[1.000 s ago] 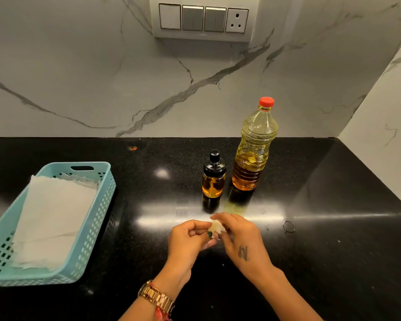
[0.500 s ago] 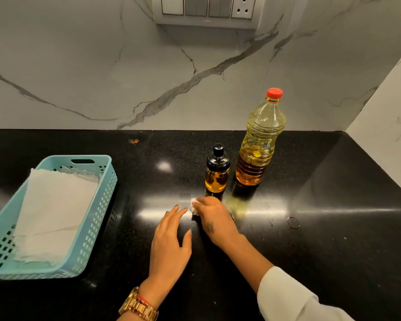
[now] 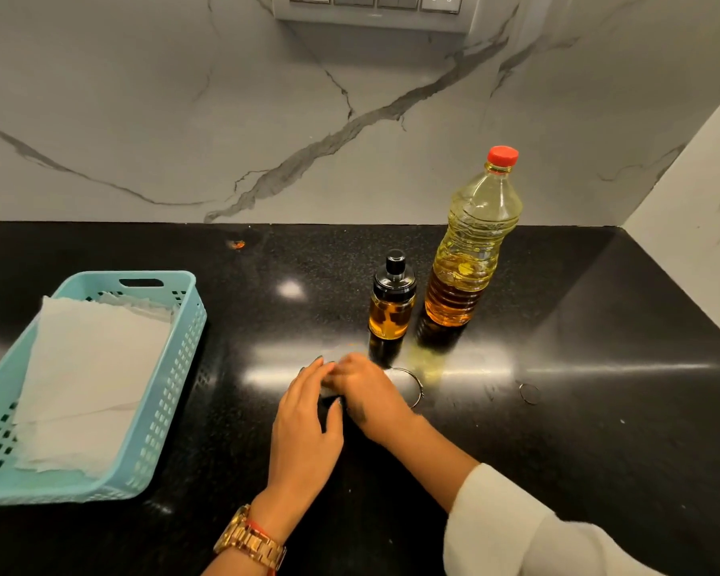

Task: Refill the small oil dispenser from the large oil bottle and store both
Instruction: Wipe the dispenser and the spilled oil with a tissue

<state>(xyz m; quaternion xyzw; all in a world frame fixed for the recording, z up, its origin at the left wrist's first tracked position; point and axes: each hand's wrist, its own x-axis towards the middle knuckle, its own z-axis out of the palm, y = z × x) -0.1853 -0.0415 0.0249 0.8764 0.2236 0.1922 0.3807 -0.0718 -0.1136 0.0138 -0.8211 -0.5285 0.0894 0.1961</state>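
Two bottles stand upright just beyond our hands, and that is what the next reach turns on. Our small dispenser (image 3: 393,299), black cap on, sits nearest, directly past our right hand (image 3: 368,392), its long axis vertical. Our large oil bottle (image 3: 472,247), red cap closed, stands just beside the dispenser on its far right side, not quite touching it as far as we can see.

Our right hand presses down on the black counter (image 3: 578,430) in front of the dispenser, fingers curled over something pale that is mostly hidden; we cannot tell what it is, or how firmly we grip it. Our left hand (image 3: 308,413) lies flat beside it, fingers loose and holding nothing, fingertips touching the right hand.

Both bottles look capped and filled, so we judge the pouring done and the storing left. Of the two, our right hand is nearer the dispenser. Left of the dispenser, well apart, a blue basket (image 3: 184,326) holds paper towels (image 3: 88,376).
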